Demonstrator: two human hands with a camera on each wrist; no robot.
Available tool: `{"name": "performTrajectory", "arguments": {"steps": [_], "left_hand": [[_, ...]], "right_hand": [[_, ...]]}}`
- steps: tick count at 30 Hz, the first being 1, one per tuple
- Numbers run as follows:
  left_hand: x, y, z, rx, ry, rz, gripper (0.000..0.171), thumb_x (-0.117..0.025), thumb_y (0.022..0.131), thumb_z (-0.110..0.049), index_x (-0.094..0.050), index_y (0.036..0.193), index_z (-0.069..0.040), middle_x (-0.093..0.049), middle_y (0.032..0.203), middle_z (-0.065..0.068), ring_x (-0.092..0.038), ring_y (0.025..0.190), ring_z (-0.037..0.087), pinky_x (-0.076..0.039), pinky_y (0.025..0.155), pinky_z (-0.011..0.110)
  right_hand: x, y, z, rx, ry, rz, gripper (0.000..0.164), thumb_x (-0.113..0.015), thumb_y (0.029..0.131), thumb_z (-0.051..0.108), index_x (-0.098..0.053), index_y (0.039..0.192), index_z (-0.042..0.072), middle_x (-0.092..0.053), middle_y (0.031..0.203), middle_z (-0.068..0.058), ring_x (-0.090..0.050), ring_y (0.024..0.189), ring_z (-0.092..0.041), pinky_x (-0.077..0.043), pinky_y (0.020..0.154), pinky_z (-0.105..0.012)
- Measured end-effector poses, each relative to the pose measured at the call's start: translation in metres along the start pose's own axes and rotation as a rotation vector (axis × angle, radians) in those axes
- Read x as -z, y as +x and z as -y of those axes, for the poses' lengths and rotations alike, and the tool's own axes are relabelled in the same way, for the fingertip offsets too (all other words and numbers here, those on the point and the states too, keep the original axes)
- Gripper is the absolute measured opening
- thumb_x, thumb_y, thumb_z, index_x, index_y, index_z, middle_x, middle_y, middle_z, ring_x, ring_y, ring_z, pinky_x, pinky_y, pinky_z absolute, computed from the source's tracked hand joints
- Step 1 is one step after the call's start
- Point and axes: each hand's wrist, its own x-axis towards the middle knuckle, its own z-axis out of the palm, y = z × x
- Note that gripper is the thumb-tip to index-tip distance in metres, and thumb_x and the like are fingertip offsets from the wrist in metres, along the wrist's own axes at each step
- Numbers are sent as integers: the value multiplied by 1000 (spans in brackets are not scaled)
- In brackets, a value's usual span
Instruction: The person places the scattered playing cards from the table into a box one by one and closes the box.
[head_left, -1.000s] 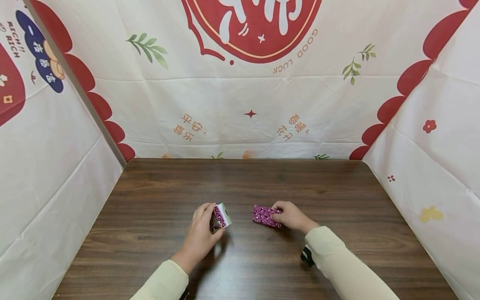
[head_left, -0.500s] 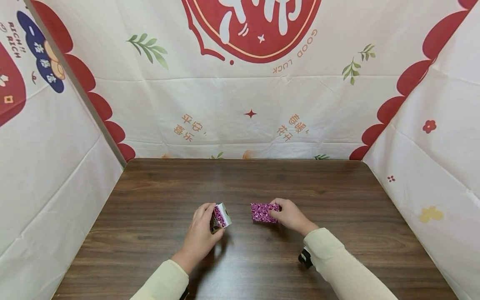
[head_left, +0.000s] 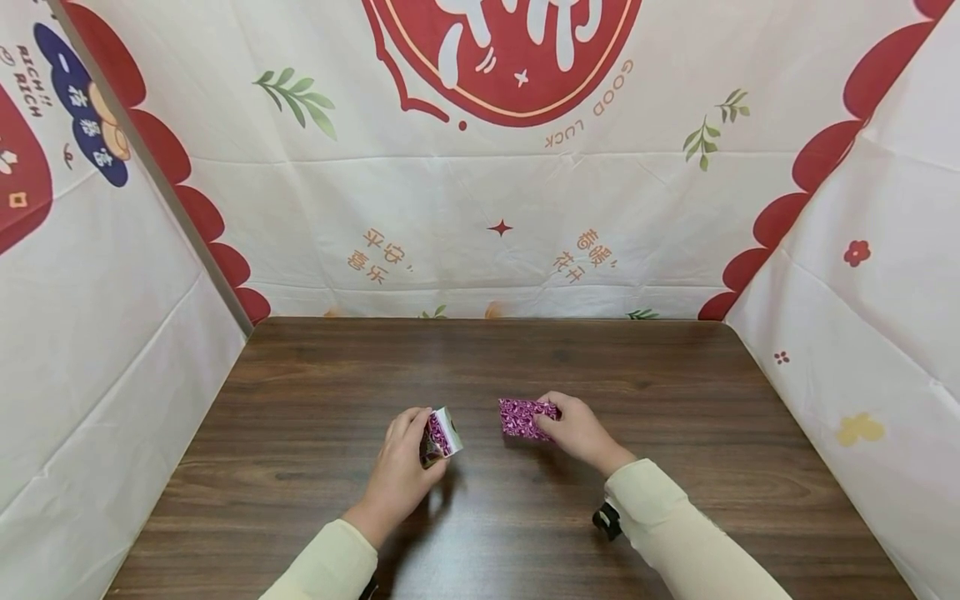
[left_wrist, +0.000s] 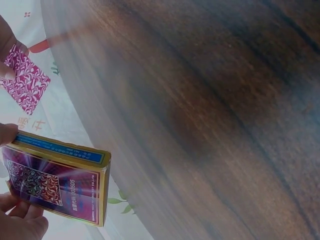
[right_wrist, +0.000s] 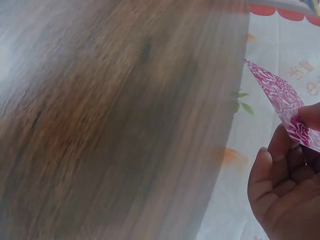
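Note:
In the head view my left hand [head_left: 401, 458] grips a small playing card box [head_left: 442, 433] between thumb and fingers. Its white flap end faces right, and purple patterning shows inside the opening. The left wrist view shows the purple and gold printed side of the card box [left_wrist: 60, 180]. To the right, my right hand [head_left: 581, 429] pinches a purple-and-white patterned playing card [head_left: 521, 418] near its right end. Seen from the right wrist, the playing card [right_wrist: 277, 92] is held under the thumb with the other fingers curled beneath. Whether it is a single card cannot be told.
A dark wood-grain table [head_left: 480, 358] lies under both hands. White printed cloth [head_left: 465, 192] rises behind its far edge, with more cloth on the left and right sides. A black strap [head_left: 607, 521] sits at the right wrist.
My right hand has moved slightly up and to the left with the playing card, which now lies a little flatter to the view. The left hand and the card box have stayed in place.

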Motion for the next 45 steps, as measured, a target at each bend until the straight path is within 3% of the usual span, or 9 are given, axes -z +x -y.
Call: {"name": "performTrajectory", "arguments": {"steps": [15, 25, 45], "left_hand": [[0, 2, 0, -17, -2, -1, 68, -78, 63, -14, -48, 123, 0, -48, 118, 11, -45, 108, 25, -43, 89, 40], [-1, 2, 2, -34, 6, 4, 67, -79, 63, -14, -49, 122, -1, -48, 117, 11, -45, 109, 25, -43, 88, 40], [-3, 3, 1, -63, 10, -7, 65, -79, 62, -11, -50, 120, -2, -49, 116, 11, -45, 108, 25, -42, 90, 39]], "right_hand": [[5, -13, 39, 14, 92, -23, 10, -60, 81, 14, -61, 91, 10, -57, 67, -1, -46, 53, -13, -40, 47, -27], [4, -20, 55, 52, 105, -69, 12, -61, 80, 15, -63, 91, 11, -57, 67, 0, -48, 55, -12, -41, 48, -25], [-6, -25, 81, 98, 150, -66, 5, -60, 81, 16, -62, 82, 11, -52, 64, 2, -42, 52, -9, -37, 46, -23]]}}
